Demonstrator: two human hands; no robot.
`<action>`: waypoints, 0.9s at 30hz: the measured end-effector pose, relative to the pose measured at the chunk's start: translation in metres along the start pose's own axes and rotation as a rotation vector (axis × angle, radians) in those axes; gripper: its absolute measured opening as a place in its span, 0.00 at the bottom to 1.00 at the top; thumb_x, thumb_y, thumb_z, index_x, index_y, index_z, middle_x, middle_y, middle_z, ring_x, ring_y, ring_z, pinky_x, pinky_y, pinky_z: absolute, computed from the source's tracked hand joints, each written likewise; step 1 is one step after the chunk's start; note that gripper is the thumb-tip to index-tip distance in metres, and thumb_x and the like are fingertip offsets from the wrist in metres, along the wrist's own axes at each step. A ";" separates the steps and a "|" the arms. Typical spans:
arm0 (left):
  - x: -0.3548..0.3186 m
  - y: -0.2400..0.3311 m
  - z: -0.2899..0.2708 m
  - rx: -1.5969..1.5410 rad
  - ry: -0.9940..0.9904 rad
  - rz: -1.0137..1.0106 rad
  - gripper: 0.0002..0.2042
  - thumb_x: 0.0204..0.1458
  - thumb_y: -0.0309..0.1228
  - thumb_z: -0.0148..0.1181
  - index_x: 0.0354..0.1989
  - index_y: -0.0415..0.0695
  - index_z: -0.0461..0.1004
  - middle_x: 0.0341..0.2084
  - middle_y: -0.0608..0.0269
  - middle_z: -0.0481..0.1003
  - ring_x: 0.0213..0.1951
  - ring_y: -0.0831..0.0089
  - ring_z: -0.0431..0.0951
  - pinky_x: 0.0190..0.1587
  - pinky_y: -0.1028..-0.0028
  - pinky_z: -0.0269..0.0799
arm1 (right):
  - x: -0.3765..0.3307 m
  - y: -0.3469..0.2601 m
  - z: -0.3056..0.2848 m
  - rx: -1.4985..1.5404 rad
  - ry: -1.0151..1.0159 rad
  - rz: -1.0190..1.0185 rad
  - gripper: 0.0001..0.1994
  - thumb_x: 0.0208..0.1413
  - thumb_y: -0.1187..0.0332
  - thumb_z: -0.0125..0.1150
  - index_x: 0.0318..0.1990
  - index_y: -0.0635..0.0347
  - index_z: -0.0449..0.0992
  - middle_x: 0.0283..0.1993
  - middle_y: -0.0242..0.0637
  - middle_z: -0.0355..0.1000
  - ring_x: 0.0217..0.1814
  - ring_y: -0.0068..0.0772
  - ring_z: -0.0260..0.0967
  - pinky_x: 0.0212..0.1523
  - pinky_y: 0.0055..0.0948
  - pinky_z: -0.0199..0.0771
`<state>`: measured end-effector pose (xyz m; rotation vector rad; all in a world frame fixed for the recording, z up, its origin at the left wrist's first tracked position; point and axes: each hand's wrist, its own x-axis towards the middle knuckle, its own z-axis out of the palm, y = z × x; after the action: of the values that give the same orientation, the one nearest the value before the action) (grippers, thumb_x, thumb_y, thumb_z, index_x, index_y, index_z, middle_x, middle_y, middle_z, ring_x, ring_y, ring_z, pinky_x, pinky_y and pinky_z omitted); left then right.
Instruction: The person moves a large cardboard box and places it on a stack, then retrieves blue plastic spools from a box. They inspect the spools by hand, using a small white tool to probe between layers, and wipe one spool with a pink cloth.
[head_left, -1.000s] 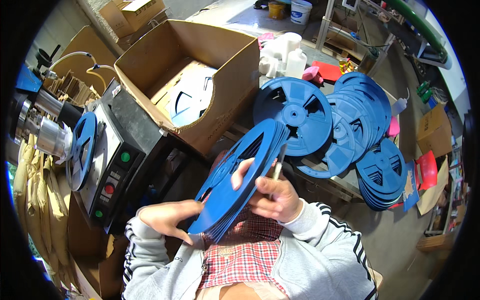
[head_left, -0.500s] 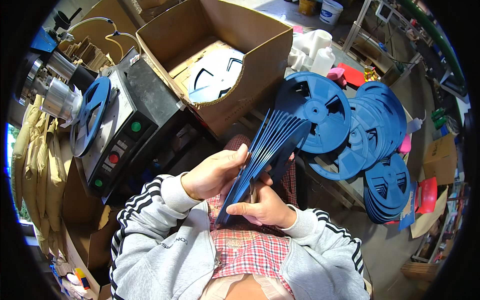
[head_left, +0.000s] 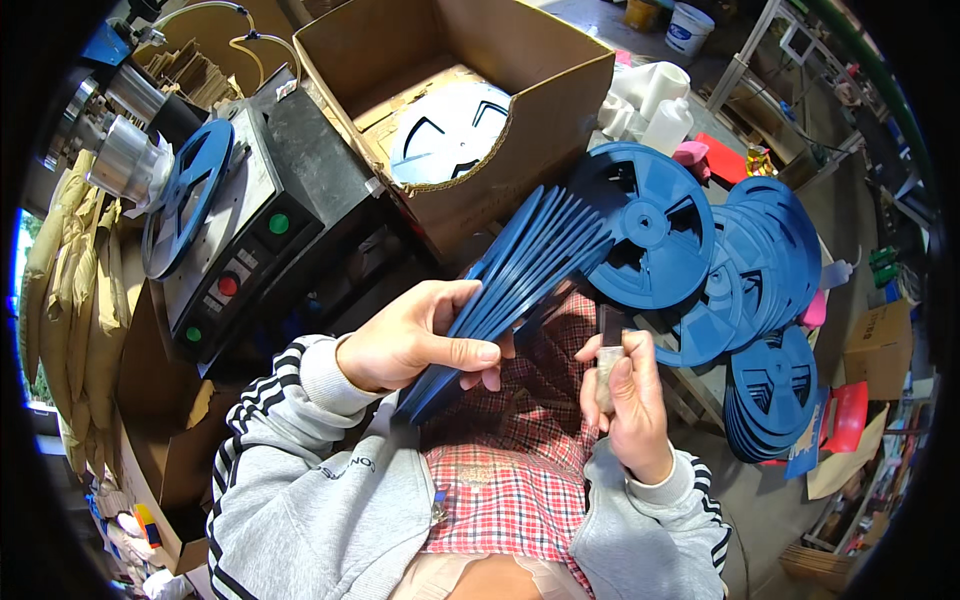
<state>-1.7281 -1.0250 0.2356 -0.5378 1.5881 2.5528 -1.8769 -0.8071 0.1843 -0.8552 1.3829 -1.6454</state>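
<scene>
A fanned stack of thin blue plastic reel discs [head_left: 540, 255] leans up and to the right above my lap. My left hand [head_left: 415, 340] is closed around its lower part, thumb on the near side. Apart from the stack, to its right, my right hand [head_left: 630, 410] grips a small hand tool [head_left: 608, 362] with a pale, wrapped-looking handle and a dark flat blade pointing up. The exact kind of blade is hard to make out. Just beyond the stack lies a large blue reel [head_left: 643, 225] with cut-out windows.
More blue reel discs [head_left: 770, 240] lie in overlapping piles on the right. An open cardboard box [head_left: 540, 130] holding a pale disc stands ahead. At left is a machine [head_left: 235, 255] with green and red buttons and a blue reel [head_left: 197, 190] mounted. White bottles [head_left: 668, 122] stand at the back right.
My right hand has left the stack and moved right, bringing the small bladed tool into plain view. The stack, held by my left hand alone, now tilts further to the right.
</scene>
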 end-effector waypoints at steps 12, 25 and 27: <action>-0.016 -0.005 -0.002 -0.090 0.042 0.004 0.23 0.52 0.31 0.65 0.52 0.30 0.67 0.37 0.46 0.78 0.31 0.65 0.83 0.28 0.78 0.75 | 0.008 -0.032 0.017 -0.113 0.069 -0.077 0.22 0.67 0.72 0.48 0.67 0.65 0.60 0.24 0.30 0.68 0.17 0.10 0.57 0.19 0.13 0.56; -0.009 -0.013 -0.006 -0.174 0.015 -0.033 0.22 0.49 0.27 0.67 0.50 0.30 0.67 0.37 0.45 0.79 0.31 0.64 0.83 0.29 0.76 0.77 | 0.019 -0.020 0.018 -0.171 0.113 -0.095 0.20 0.65 0.74 0.49 0.64 0.63 0.66 0.29 0.29 0.70 0.24 0.12 0.60 0.24 0.14 0.61; -0.010 -0.013 -0.009 -0.158 -0.031 -0.039 0.21 0.52 0.26 0.64 0.53 0.32 0.66 0.38 0.49 0.79 0.34 0.68 0.82 0.33 0.77 0.77 | 0.019 -0.020 0.018 -0.190 0.095 -0.106 0.20 0.65 0.74 0.50 0.64 0.63 0.67 0.30 0.29 0.71 0.23 0.11 0.60 0.24 0.14 0.62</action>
<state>-1.7135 -1.0257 0.2246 -0.5350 1.3598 2.6584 -1.8724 -0.8301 0.2072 -0.9852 1.6039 -1.6710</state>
